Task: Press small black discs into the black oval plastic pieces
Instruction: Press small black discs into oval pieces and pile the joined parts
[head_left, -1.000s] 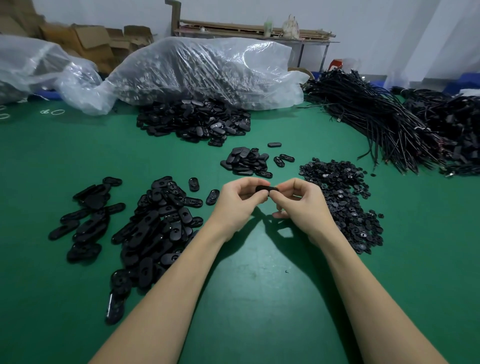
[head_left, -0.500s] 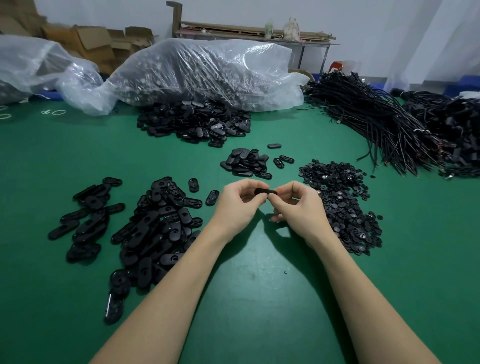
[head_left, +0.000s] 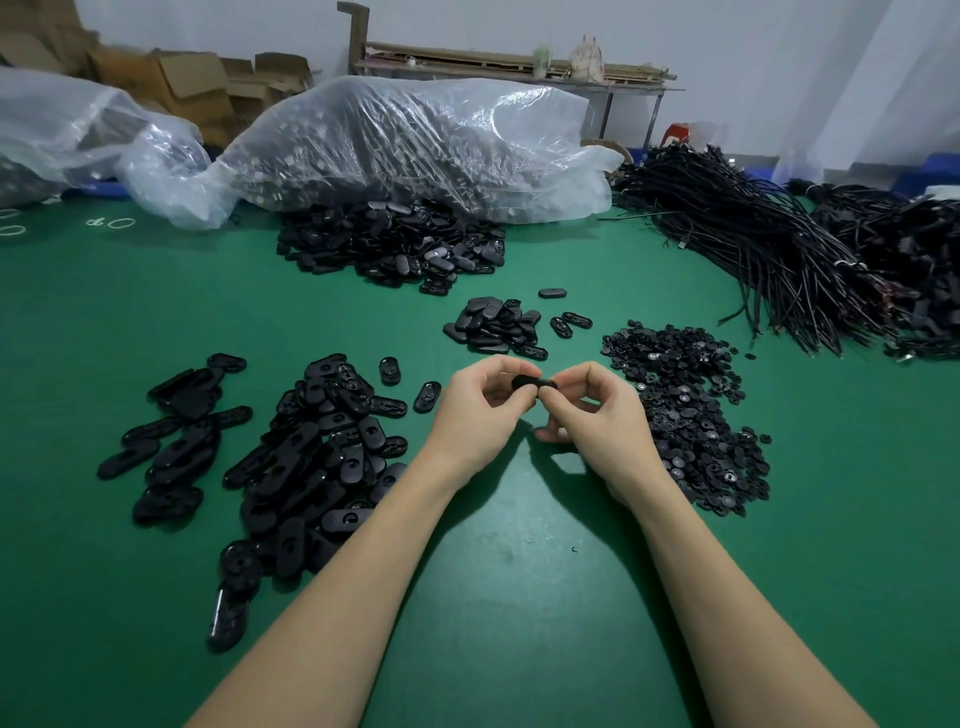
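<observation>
Change since the earlier frames: very little; both hands have stayed raised over the green worktop (head_left: 493, 597), fingertips meeting at the same spot, with only a slight regrip around the piece between them. Left hand (head_left: 480, 410): fingers curled, thumb and forefinger pinching one end of a black oval piece (head_left: 532, 384). Right hand (head_left: 597, 415): fingers curled, pinching the other end from the opposite side. Whether a disc already sits in the oval cannot be told; the fingers cover most of it. Judgement: the pressing step is under way on this one piece and not yet released. Stock: heap of small black discs (head_left: 685, 410) just beside the right hand; small pile of ovals (head_left: 493, 327) beyond the hands; larger spread of ovals (head_left: 322, 452) by the left forearm, with a lesser group (head_left: 176, 431) farther left; bulk heap (head_left: 389, 244) spilling from a clear plastic bag (head_left: 415, 145) at the back. Bundled black cables (head_left: 753, 244) lie at far right, well apart.
</observation>
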